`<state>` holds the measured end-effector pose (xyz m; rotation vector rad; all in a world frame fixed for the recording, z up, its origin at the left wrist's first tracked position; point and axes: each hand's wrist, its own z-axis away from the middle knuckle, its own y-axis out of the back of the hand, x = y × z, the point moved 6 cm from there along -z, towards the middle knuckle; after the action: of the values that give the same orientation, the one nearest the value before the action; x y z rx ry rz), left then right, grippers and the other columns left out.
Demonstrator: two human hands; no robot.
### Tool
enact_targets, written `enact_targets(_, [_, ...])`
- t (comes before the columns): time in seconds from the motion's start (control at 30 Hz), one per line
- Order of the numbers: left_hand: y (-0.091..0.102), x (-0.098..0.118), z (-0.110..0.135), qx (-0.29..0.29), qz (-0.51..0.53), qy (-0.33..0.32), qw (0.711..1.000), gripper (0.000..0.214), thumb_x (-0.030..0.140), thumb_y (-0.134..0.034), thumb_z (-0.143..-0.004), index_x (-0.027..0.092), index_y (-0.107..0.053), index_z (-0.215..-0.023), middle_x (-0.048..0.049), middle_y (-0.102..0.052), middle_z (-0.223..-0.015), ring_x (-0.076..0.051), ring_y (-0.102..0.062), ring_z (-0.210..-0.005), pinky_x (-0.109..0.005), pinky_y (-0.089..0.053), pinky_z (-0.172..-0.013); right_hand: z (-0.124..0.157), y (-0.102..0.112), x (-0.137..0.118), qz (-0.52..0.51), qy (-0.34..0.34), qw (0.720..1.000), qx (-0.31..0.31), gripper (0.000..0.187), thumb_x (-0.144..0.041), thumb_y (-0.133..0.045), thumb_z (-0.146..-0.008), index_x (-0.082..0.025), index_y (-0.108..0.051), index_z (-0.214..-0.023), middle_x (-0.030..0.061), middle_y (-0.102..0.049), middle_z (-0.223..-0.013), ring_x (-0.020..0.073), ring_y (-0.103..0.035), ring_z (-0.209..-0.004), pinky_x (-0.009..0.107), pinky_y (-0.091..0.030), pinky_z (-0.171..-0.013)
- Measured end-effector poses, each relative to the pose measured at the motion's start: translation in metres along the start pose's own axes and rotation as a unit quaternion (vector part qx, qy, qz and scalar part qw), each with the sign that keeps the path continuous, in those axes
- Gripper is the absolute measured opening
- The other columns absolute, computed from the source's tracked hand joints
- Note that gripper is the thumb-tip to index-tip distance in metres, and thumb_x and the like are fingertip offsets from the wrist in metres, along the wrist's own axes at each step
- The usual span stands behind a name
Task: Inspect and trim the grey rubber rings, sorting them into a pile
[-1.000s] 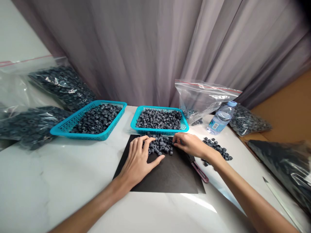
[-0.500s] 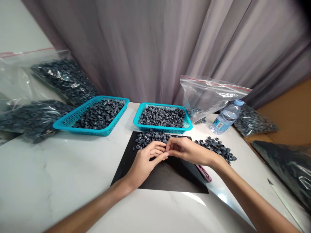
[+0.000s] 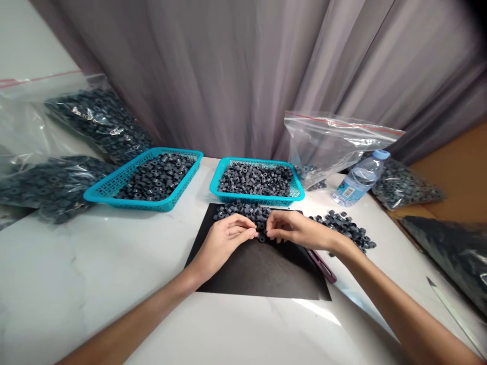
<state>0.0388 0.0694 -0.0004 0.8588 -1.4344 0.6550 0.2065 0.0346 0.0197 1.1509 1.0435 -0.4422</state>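
The pile of small dark ring-shaped pieces (image 3: 243, 209) is lying at the far part of a black sheet (image 3: 262, 274), right in front of my fingers and partly behind them. One ring at the pile's near edge is showing its hole between my two hands. My left hand (image 3: 220, 238) is reaching in from the left, its thumb and fingertips drawing narrowly together; I cannot tell whether a piece is sitting between them. My right hand (image 3: 300, 230) is facing it, just apart, thumb and forefinger bending close to each other over the pieces; what they are holding, if anything, I cannot tell.

Beneath my right wrist, a purple-handled tool (image 3: 323, 266) is lying across the sheet's right edge. Beyond that wrist a looser heap (image 3: 348, 228) of similar pieces is spreading on the white table (image 3: 114, 263). Just behind the sheet, a teal basket (image 3: 302, 194) is holding many more, and a second basket (image 3: 163, 204) is standing to its left, also loaded. A water bottle (image 3: 359, 180) is standing beyond the looser heap, near a clear zip bag (image 3: 335, 139). Filled bags (image 3: 102, 119) are leaning at far left, and a grey curtain (image 3: 209, 76) is hanging behind everything.
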Motion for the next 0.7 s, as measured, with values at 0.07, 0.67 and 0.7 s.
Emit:
enact_targets(0.07, [0.0,0.004,-0.001,-0.012,0.021,0.003,1.0,0.02,0.032,-0.073,-0.085,0.018,-0.069,-0.098,-0.004,-0.075,-0.096,-0.02,-0.073,-0.097,-0.032,-0.054,-0.093,0.003,0.006,-0.005,0.02,-0.005,1.0,0.011,0.021,-0.038,-0.058,-0.096,-0.017,-0.06,-0.093,0.0002,-0.064,-0.079,0.0137,-0.059,-0.07,0.025,-0.047,-0.064])
enact_targets(0.67, [-0.022,0.021,0.012,-0.089,0.091,0.018,0.992,0.025,0.027,-0.073,-0.087,0.017,-0.07,-0.11,-0.0069,-0.073,-0.115,-0.019,-0.07,-0.107,-0.029,-0.051,-0.1,0.061,-0.041,0.006,0.061,0.058,0.978,0.193,0.016,-0.029,-0.059,-0.098,-0.025,-0.058,-0.113,0.0036,-0.066,-0.098,0.0173,-0.064,-0.085,0.031,-0.054,-0.077])
enact_targets(0.7, [-0.024,0.021,0.013,-0.088,0.089,0.015,0.992,0.024,0.026,-0.072,-0.087,0.017,-0.071,-0.109,-0.0067,-0.073,-0.113,-0.019,-0.07,-0.105,-0.029,-0.052,-0.099,0.061,-0.042,0.004,0.079,0.07,0.976,0.189,0.015,-0.027,-0.057,-0.099,-0.025,-0.058,-0.114,0.0041,-0.065,-0.099,0.0178,-0.063,-0.087,0.031,-0.053,-0.078])
